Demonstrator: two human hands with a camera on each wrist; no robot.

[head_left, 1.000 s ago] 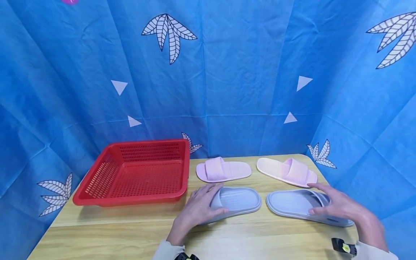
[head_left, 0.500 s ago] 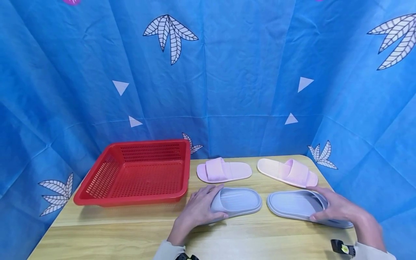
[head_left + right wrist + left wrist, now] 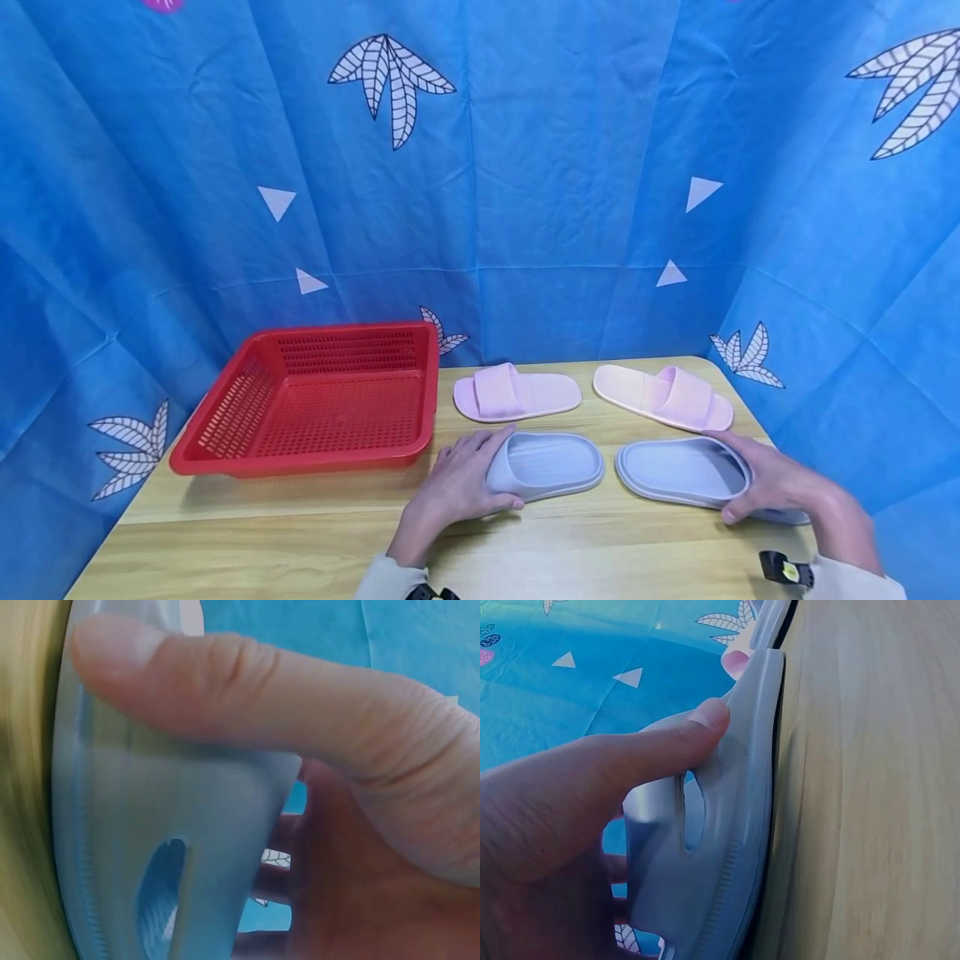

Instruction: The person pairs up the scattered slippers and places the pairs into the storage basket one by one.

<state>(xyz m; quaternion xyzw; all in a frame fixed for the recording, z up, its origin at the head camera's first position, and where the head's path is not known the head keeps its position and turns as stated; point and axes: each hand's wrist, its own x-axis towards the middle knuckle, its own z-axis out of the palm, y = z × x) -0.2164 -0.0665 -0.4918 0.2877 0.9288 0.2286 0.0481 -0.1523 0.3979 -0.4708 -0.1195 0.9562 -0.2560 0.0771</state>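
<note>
Two grey-blue slippers lie on the table, open heels facing each other. My left hand [image 3: 457,479] spans the strap of the left grey slipper [image 3: 558,462], thumb on the near side and fingers over the far side. The left wrist view shows that thumb pressed on the grey slipper's side [image 3: 735,795], above a slot in the strap. Around the strap of the right grey slipper [image 3: 671,471] my right hand [image 3: 776,479] holds in the same way. In the right wrist view its thumb [image 3: 172,682] lies along the slipper's side. Both toe ends are largely hidden by the hands.
Behind the grey pair lie two pink slippers, a left one [image 3: 551,393] and a right one [image 3: 622,385]. A red perforated basket [image 3: 300,458] stands at the left of the wooden table [image 3: 285,550]. A blue patterned cloth [image 3: 540,183] hangs behind and along the sides.
My right hand has shifted slightly left, its thumb coming down onto the near side of the right grey slipper. The left thumb has closed against the left slipper's side. The slippers lie nearly as before.
</note>
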